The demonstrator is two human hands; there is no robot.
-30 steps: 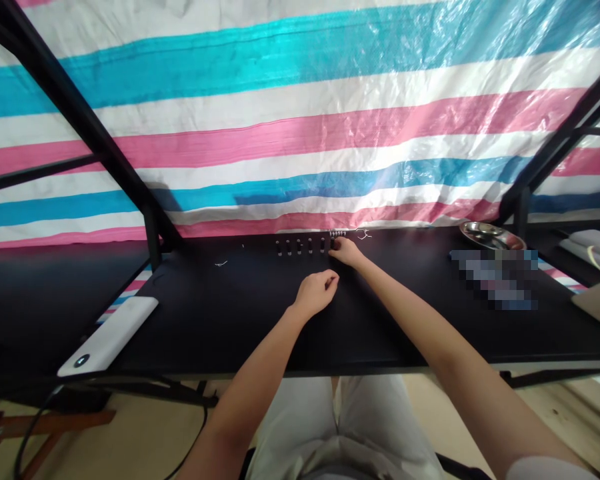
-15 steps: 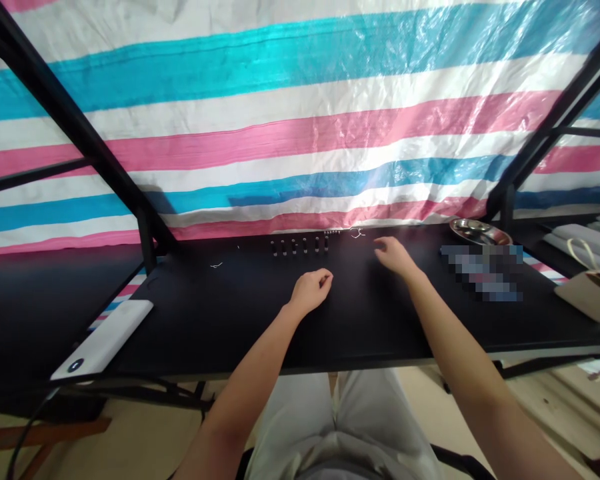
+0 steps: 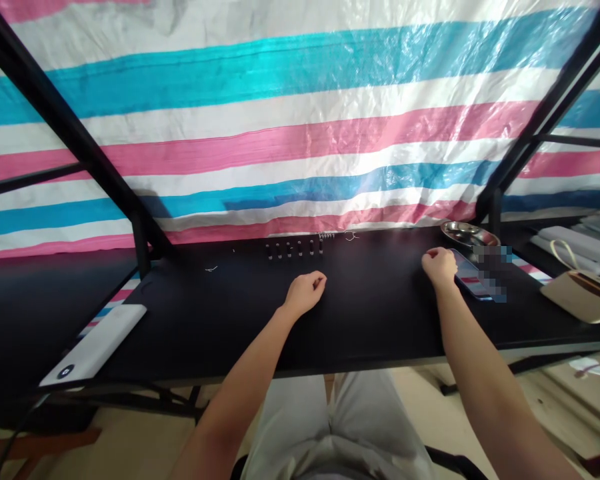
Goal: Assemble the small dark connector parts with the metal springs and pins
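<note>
My left hand (image 3: pixel 305 292) rests on the black table (image 3: pixel 370 313) near its middle, fingers curled into a loose fist; what it holds, if anything, is hidden. My right hand (image 3: pixel 439 265) is at the right, fingers curled, touching the near end of a phone (image 3: pixel 467 277) that lies flat with its screen lit. At the back edge stands a row of small dark upright pieces (image 3: pixel 294 249). To their right lie a short silvery coil (image 3: pixel 327 235) and a bent wire bit (image 3: pixel 351 235).
A metal dish (image 3: pixel 467 233) sits behind the phone. A white power bank (image 3: pixel 93 345) with a cable lies at the left front corner. A tan bag (image 3: pixel 583 293) and white items are on the right. Black frame bars rise on both sides before a striped tarp.
My right hand has left the row of small pieces at the back and swept right to the phone. My left hand has stayed almost where it was.
</note>
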